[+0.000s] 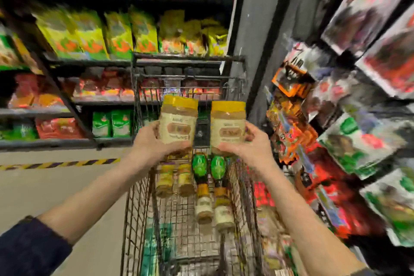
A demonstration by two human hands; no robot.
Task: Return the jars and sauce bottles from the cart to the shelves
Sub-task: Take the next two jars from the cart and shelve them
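step: both jars are picked, shelving not yet done
left hand fingers curled round the bottom of left jar, right hand the same on right jar
both jars upright, yellow lids up, side by side but apart, held over the far end of the cart
left in cart: two small jars and two green-capped bottles lying on its floor
shelves left of the cart hold packets, and so does the rack to its right. the frame is badly blurred and I can't see a jar slot
next, my read: turn from the cart, find the jar shelf, set each down upright. no free hand, so place one at a time and keep a firm hold on the other
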